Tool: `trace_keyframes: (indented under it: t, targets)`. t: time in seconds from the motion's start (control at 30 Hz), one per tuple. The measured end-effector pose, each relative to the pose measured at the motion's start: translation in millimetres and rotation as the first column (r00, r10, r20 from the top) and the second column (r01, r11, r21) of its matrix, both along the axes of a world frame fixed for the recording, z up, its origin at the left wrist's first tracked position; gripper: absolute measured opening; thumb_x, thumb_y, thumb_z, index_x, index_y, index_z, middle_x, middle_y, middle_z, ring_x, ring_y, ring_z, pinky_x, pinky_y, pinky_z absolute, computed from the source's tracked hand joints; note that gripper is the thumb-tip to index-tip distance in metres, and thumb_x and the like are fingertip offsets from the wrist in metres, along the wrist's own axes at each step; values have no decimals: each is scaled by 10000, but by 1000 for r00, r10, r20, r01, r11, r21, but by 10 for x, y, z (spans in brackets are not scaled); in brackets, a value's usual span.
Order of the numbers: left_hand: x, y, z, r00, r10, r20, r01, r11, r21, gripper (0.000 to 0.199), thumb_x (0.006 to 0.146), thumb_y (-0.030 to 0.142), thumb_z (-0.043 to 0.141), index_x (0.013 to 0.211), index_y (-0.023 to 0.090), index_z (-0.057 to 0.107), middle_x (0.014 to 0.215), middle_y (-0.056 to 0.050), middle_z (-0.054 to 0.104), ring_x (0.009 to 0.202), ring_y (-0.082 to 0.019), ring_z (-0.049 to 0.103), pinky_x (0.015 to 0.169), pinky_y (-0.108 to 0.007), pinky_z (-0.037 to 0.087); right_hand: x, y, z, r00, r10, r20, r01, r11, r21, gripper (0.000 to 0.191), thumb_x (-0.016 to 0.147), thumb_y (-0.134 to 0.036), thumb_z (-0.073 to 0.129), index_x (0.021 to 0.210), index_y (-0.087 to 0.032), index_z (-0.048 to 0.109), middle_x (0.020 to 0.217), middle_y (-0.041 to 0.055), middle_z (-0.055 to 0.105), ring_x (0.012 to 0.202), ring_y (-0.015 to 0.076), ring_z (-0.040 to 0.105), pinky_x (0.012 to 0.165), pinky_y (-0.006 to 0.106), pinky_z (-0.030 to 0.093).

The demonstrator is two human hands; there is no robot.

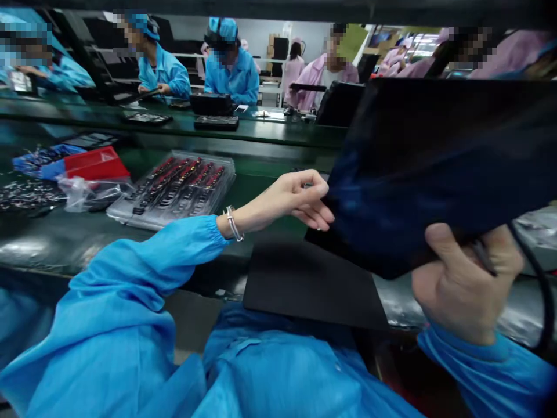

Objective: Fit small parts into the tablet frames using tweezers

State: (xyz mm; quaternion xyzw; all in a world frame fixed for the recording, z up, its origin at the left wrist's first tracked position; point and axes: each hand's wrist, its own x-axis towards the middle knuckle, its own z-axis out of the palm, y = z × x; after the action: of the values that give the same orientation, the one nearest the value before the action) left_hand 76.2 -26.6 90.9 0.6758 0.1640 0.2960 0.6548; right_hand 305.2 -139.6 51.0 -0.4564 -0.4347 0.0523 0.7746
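Observation:
A large, flat dark panel (444,168) with a bluish sheen is held up tilted on the right, blurred by motion. My right hand (465,278) grips its lower edge, thumb on the near face. A slim dark tool (484,256), its kind unclear, sticks out between the fingers of that hand. At the panel's left edge is my left hand (302,198), thumb and forefinger pinched together and the other fingers loosely bent. Whatever that pinch holds is too small to make out. Below both hands a black mat (313,284) lies at the bench's front edge.
Left of my hands sits a clear plastic tray (174,188) of small red-and-black parts. Beyond it are a red bin (96,164), a blue bin (46,161) and loose small parts (30,196). A black cable (542,290) hangs at right. Several co-workers sit across the raised line (270,132).

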Motion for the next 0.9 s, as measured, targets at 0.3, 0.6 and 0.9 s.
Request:
trace_keyframes:
  t: [0.3,0.6,0.9]
  targets:
    - [30,-96,-113,977,202,-71,-193,975,108,498,950,599,634,748,180,459,555,4,664,397,-79,601,400,-135,425,-46,-110,96,876,220,-430,-391,846,-363,190,753,-284,851,917,-243,766,1255,48,731,1284,279,641,1137,482,529]
    - [35,40,-390,958,214,-188,-239,963,-122,470,989,518,618,723,169,450,531,6,646,378,-51,560,379,-118,378,-25,10,-68,721,228,-654,-604,669,-433,242,833,-245,786,1072,-275,773,1346,8,705,1283,243,652,1117,415,560]
    - [44,53,-435,961,204,-187,-229,966,-124,465,986,523,621,733,168,459,541,3,651,384,-52,565,380,-119,383,-71,32,-49,716,178,-675,-593,665,-454,222,870,-252,755,1088,-294,772,1354,-12,699,1310,245,633,1134,432,553]
